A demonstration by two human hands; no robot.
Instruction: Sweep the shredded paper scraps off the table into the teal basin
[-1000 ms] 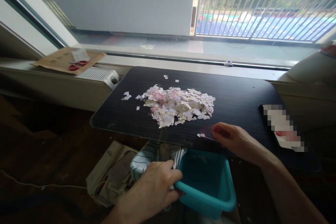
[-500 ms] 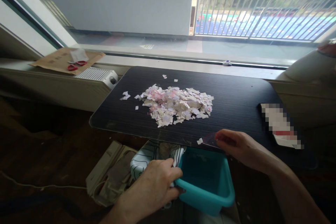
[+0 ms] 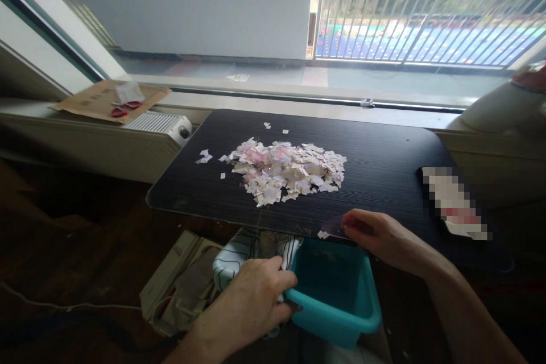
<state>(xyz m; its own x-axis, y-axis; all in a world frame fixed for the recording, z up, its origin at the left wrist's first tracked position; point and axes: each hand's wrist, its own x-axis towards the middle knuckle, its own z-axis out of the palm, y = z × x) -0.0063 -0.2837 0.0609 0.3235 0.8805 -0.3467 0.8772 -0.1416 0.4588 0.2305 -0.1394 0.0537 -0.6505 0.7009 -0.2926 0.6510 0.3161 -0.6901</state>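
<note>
My left hand (image 3: 267,290) is closed on the left rim of a teal plastic bin (image 3: 375,310), which sits just below the front edge of the dark table (image 3: 384,165). At that edge, my right hand (image 3: 375,233) pinches a thin, see-through pinkish plastic piece (image 3: 336,226), lying low against the tabletop. Two or so paper scraps (image 3: 323,235) lie at its left end, above the bin's opening. Inside the bin, faint pale bits show near the back wall. A large heap of cut paper pieces (image 3: 294,168), white with some pink, covers the middle of the table.
A pixelated, phone-like object (image 3: 454,205) lies at the table's right. Red-handled scissors (image 3: 125,108) rest on a brown envelope (image 3: 91,101) on the windowsill, near a white radiator (image 3: 160,124). A beige object (image 3: 183,284) and a cable (image 3: 72,303) are on the floor.
My right hand has slid slightly left along the table edge with the plastic piece, and the scraps by it have shifted a little left and nearer the edge. My left hand stays on the bin.
</note>
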